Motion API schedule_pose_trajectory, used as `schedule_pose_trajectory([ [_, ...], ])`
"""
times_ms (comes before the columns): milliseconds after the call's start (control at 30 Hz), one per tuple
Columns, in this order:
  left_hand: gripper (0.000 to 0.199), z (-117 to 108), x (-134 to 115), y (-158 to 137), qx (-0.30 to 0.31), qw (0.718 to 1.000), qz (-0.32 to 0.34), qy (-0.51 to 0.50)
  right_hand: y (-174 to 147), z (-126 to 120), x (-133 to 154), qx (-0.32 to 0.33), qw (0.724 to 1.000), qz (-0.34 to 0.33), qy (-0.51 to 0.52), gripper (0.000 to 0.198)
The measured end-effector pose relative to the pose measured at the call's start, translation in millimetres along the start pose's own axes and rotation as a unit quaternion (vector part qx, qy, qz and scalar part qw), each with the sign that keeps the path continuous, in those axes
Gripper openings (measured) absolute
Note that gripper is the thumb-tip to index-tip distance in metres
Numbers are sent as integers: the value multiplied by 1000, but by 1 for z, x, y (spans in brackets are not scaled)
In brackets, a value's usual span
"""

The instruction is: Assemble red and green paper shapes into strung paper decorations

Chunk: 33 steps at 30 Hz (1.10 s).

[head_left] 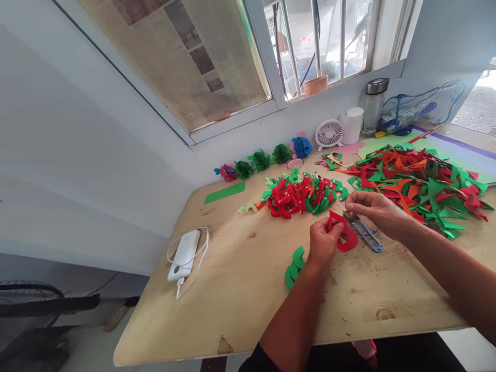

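My left hand [324,238] pinches a red paper cutout [347,241] with a curved shape and a hole in it, just above the table. Close by on the right, my right hand [374,209] has its thumb and fingertips pressed together; whatever they hold is too small to make out. Between and below the hands lies a pair of blue-handled thread snips [366,235], its blades near the red paper. Curved green paper pieces [295,268] overlap on the table beside my left forearm, which partly hides them.
Red and green cutouts [292,196] are bunched beyond my hands. A big heap of paper scraps [422,181] covers the right side. A white power bank [185,256] with a cable lies left. Along the wall stand paper ornaments [260,161], a small fan [329,134] and a glass bottle [372,108].
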<state>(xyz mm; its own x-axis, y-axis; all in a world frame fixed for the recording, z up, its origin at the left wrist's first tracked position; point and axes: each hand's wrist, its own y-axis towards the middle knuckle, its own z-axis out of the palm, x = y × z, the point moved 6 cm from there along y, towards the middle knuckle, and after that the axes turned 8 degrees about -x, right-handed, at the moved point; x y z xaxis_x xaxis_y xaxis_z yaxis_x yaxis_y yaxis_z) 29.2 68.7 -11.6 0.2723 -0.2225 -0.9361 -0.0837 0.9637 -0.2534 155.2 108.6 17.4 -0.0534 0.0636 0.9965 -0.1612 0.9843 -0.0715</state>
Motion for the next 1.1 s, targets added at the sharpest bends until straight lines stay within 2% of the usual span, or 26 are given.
schedule_pose_trajectory([
  [200,26,0,-1,0,-7,1000,10,15,-7,19,0,31,999,-2,-16,32],
  [400,29,3,-1,-2,5,1000,-1,26,-3,18,-1,8,993,-49,-103,26],
  [600,35,-1,-2,-3,-10,1000,3,-29,-4,14,3,-21,992,-51,-113,24],
  [767,32,-9,-5,-2,-56,997,32,-42,-6,17,8,-19,993,-38,-113,25],
  [1100,22,-8,-7,-3,-54,997,43,-41,-4,15,6,-40,989,-54,-135,23],
])
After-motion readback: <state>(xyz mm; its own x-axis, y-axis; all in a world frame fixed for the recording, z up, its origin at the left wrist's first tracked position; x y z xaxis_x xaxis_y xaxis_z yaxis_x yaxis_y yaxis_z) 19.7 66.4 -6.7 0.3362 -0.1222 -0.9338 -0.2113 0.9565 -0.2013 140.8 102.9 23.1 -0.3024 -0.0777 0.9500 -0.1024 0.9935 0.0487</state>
